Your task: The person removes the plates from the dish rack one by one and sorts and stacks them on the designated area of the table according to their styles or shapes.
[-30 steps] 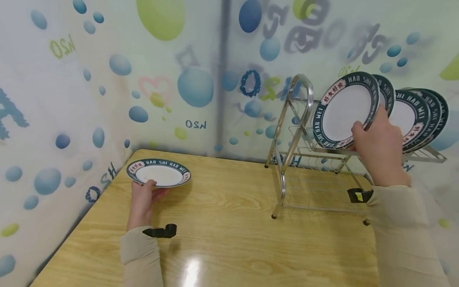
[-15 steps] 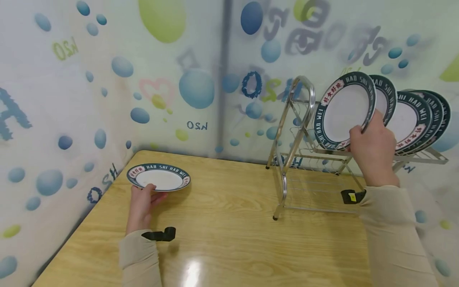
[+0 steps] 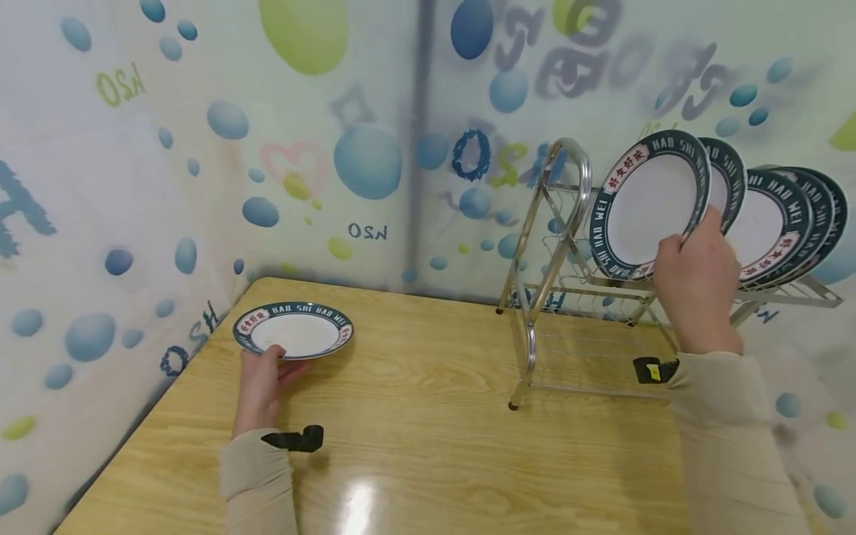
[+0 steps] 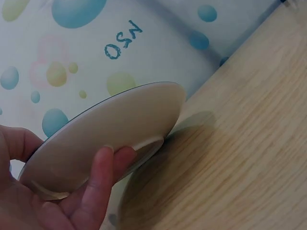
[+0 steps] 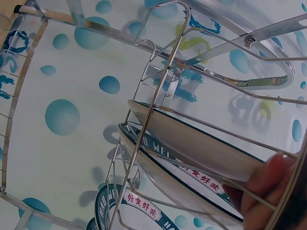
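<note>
In the head view, my left hand (image 3: 257, 390) holds a white plate (image 3: 294, 334) with a dark green lettered rim just above the table, its thumb on the near edge. The left wrist view shows fingers (image 4: 100, 179) bent against the plate's pale underside (image 4: 120, 117). At the right, my right hand (image 3: 698, 286) grips the lower right edge of a matching plate (image 3: 649, 208), which stands tilted in the upper tier of a metal dish rack (image 3: 575, 200). Part of that hand (image 5: 268, 191) shows behind the rack's wires in the right wrist view.
Right behind the gripped plate leans another plate (image 3: 732, 178). Several more plates (image 3: 759, 219) stand further right on the same tier. The rack stands on a wooden table (image 3: 414, 416) against a patterned wall (image 3: 374, 245).
My left hand has lowered its plate slightly, and more of the plate's top face shows. The right hand has shifted a little left and down along the plate's edge, still gripping it.
</note>
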Tool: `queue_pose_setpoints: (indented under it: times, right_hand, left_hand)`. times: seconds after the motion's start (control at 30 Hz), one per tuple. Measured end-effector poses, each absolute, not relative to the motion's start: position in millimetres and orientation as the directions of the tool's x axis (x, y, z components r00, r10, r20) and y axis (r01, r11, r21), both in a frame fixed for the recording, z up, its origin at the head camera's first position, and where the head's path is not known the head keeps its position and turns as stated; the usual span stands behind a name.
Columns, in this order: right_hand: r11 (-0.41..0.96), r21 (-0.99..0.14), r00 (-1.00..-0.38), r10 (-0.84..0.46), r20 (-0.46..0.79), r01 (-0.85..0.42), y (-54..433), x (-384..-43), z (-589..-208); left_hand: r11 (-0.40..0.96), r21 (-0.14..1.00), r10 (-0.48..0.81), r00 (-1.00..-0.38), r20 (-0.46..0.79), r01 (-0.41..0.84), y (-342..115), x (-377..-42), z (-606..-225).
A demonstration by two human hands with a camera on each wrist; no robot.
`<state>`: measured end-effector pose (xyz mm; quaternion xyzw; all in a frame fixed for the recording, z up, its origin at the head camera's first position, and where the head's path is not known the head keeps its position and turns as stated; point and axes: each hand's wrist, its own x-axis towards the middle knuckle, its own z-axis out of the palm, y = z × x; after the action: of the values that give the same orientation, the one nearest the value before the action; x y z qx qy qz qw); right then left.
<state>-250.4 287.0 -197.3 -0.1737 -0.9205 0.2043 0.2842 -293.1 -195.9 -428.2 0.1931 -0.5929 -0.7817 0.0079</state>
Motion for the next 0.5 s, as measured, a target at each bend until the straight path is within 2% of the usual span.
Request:
queue_pose_setpoints:
  times: [0.23, 0.5]
  right_hand:
    - [0.853, -0.493, -0.735, 0.446, 0.511, 0.174, 286, -253, -203]
    - [0.868, -0.488, -0.658, 0.419, 0.626, 0.088, 284, -253, -209]
  left_hand:
    - [-0.285, 0.926, -0.284, -0.901, -0.327, -0.246, -199, -292, -429]
    - [-0.263, 0.932, -0.351, -0.874, -0.335, -0.251, -201, -293, -434]
